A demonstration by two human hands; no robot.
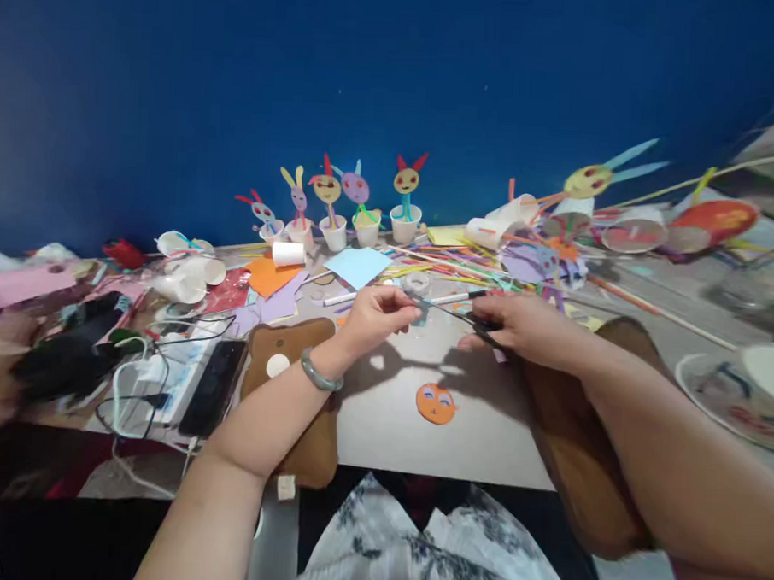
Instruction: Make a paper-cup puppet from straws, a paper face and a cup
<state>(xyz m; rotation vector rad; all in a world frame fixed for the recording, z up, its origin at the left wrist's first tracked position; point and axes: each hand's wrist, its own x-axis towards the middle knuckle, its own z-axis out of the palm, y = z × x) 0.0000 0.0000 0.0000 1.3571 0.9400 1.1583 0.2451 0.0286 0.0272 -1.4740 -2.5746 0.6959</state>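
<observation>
My right hand (520, 326) is closed round the handles of black scissors (484, 327), whose blades point left toward my left hand (386, 311). The fingers of my left hand are pinched together near the blade tips; what they hold is too small to make out. Below and between the hands, an orange paper face (435, 404) with drawn eyes and mouth lies on the pale table (380, 439). A roll of clear tape (416, 283) sits just beyond my left hand.
Behind stand paper cups with stick figures (404, 224), beside coloured sticks (452, 263) and blue paper (360, 267). Brown pads (316, 436) lie under my forearms. At left are a phone (212, 389), cables, a power strip (181, 375) and another person's hand. A bowl (768, 375) is at right.
</observation>
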